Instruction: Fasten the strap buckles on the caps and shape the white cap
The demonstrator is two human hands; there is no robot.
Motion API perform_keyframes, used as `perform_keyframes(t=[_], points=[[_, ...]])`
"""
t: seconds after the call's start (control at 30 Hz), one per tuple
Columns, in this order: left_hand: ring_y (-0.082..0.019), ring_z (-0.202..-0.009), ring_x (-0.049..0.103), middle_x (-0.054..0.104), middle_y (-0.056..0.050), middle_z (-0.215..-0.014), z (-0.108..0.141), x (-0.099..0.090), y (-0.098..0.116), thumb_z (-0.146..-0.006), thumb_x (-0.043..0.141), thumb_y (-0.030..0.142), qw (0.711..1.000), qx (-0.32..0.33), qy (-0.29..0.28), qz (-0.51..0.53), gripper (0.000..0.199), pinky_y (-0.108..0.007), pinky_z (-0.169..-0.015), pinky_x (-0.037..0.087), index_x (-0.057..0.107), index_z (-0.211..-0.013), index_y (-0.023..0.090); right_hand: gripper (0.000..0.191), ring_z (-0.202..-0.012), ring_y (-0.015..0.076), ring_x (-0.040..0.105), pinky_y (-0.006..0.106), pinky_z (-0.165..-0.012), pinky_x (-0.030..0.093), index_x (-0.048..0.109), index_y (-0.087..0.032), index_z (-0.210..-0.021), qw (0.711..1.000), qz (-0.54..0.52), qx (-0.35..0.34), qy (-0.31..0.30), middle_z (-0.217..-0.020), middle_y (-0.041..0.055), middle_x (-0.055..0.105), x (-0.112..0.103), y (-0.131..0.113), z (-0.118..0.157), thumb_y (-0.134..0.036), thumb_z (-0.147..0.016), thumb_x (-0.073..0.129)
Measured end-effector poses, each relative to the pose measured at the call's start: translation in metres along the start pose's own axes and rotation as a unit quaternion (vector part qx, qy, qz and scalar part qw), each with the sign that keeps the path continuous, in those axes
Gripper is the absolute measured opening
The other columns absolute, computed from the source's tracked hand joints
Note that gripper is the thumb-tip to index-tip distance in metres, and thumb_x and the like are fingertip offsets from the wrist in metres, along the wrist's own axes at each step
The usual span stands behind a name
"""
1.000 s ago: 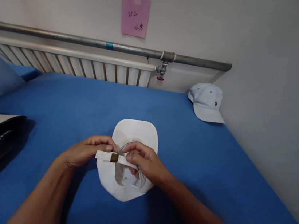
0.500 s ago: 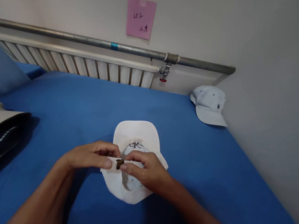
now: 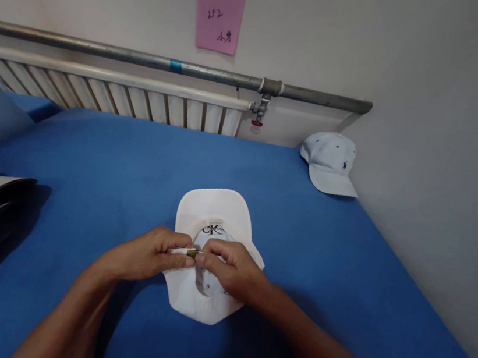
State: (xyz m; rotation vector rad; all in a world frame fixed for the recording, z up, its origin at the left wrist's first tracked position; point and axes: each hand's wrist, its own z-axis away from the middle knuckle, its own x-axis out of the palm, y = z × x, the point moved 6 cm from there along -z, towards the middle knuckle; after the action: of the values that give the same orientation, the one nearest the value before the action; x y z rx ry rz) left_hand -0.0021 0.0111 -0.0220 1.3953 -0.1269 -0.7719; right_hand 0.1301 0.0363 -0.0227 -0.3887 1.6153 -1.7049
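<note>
White cap (image 3: 212,211) upside down on blue bed (image 3: 113,162); I see left hand (image 3: 147,258) and right hand (image 3: 227,265) pinching its strap (image 3: 183,251) (brown buckle (image 3: 193,253) between fingertips).

The white cap (image 3: 215,211) is matt woven cloth, its small strap buckle (image 3: 193,253) dull brown metal (or so it looks). Under it the blue sheet (image 3: 125,170) is smooth matt fabric; the wall pipe (image 3: 106,53) is grey, faintly shiny metal.

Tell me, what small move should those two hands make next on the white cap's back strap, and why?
Probably draw the strap a little further through the buckle. The left hand and right hand pinch it at either side of the buckle, over the white cap, lying on the blue sheet.
</note>
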Motion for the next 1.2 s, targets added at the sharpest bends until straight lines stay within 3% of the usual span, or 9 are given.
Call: perform_keyframes(t=[0.2, 0.43, 0.67, 0.8, 0.9, 1.0, 1.1, 1.2], points=[[-0.009, -0.057, 0.033, 0.039, 0.005, -0.061, 0.002, -0.004, -0.007, -0.085, 0.059, 0.045, 0.998, -0.024, 0.004, 0.055, 0.032, -0.021, -0.051, 0.026, 0.057, -0.072, 0.016, 0.026, -0.056, 0.0101, 0.039, 0.024, -0.053, 0.03, 0.048, -0.019, -0.059, 1.0, -0.024, 0.0, -0.019, -0.057, -0.0047, 0.042, 0.0, 0.001, 0.001, -0.031, -0.08, 0.055], [-0.01, -0.06, 0.039, 0.046, 0.002, -0.064, 0.01, -0.014, -0.005, -0.083, 0.061, 0.046, 0.99, -0.012, 0.014, 0.14, 0.033, -0.021, -0.055, 0.032, 0.06, -0.071, 0.015, 0.011, -0.059, 0.01, 0.047, 0.022, -0.055, 0.035, 0.063, -0.019, -0.071, 0.998, -0.051, -0.024, -0.028, -0.062, -0.004, 0.053, -0.021, -0.005, 0.017, -0.029, -0.074, 0.063], [-0.009, -0.055, 0.035, 0.042, 0.003, -0.058, 0.01, -0.008, -0.002, -0.079, 0.065, 0.046, 0.981, -0.002, 0.026, 0.193, 0.036, -0.022, -0.051, 0.026, 0.06, -0.064, 0.014, 0.012, -0.044, 0.008, 0.042, 0.022, -0.048, 0.034, 0.059, -0.021, -0.074, 0.977, -0.186, -0.07, 0.08, -0.051, -0.0069, 0.051, -0.043, -0.003, 0.02, -0.028, -0.07, 0.068], [-0.009, -0.057, 0.041, 0.05, 0.001, -0.061, 0.014, -0.013, -0.006, -0.075, 0.07, 0.046, 0.973, 0.003, 0.058, 0.223, 0.033, -0.021, -0.054, 0.03, 0.066, -0.069, 0.013, 0.005, -0.055, 0.0108, 0.051, 0.025, -0.056, 0.041, 0.059, -0.022, -0.073, 0.975, -0.074, -0.131, 0.164, -0.062, -0.0033, 0.058, -0.053, -0.013, 0.026, -0.025, -0.075, 0.062], [-0.01, -0.057, 0.046, 0.056, -0.001, -0.062, 0.02, -0.019, -0.012, -0.072, 0.073, 0.045, 0.965, 0.009, 0.08, 0.25, 0.032, -0.021, -0.054, 0.034, 0.069, -0.069, 0.014, 0.005, -0.065, 0.0135, 0.055, 0.028, -0.065, 0.044, 0.06, -0.022, -0.073, 0.964, 0.034, -0.188, 0.187, -0.069, -0.0009, 0.062, -0.057, -0.024, 0.032, -0.025, -0.078, 0.061], [-0.012, -0.055, 0.051, 0.061, -0.003, -0.06, 0.026, -0.026, -0.015, -0.071, 0.074, 0.046, 0.95, 0.044, 0.111, 0.287, 0.033, -0.021, -0.052, 0.036, 0.069, -0.066, 0.014, 0.01, -0.066, 0.0143, 0.056, 0.029, -0.067, 0.046, 0.06, -0.022, -0.074, 0.953, 0.036, -0.189, 0.235, -0.069, -0.0003, 0.062, -0.071, -0.019, 0.031, -0.028, -0.082, 0.058], [-0.016, -0.057, 0.057, 0.066, -0.005, -0.063, 0.034, -0.033, -0.008, -0.074, 0.071, 0.045, 0.918, 0.128, 0.138, 0.349, 0.031, -0.024, -0.053, 0.041, 0.068, -0.065, 0.015, 0.011, -0.073, 0.0158, 0.06, 0.031, -0.072, 0.049, 0.062, -0.022, -0.084, 0.94, -0.002, -0.148, 0.307, -0.077, 0.0014, 0.065, -0.093, 0.003, 0.026, -0.029, -0.086, 0.053], [-0.019, -0.06, 0.06, 0.066, -0.004, -0.06, 0.041, -0.037, 0.007, -0.074, 0.07, 0.042, 0.883, 0.202, 0.151, 0.396, 0.027, -0.027, -0.055, 0.044, 0.069, -0.064, 0.017, 0.023, -0.091, 0.0182, 0.062, 0.035, -0.083, 0.049, 0.064, -0.024, -0.1, 0.946, 0.042, -0.137, 0.292, -0.098, 0.0045, 0.067, -0.1, 0.021, 0.014, -0.02, -0.082, 0.051]])
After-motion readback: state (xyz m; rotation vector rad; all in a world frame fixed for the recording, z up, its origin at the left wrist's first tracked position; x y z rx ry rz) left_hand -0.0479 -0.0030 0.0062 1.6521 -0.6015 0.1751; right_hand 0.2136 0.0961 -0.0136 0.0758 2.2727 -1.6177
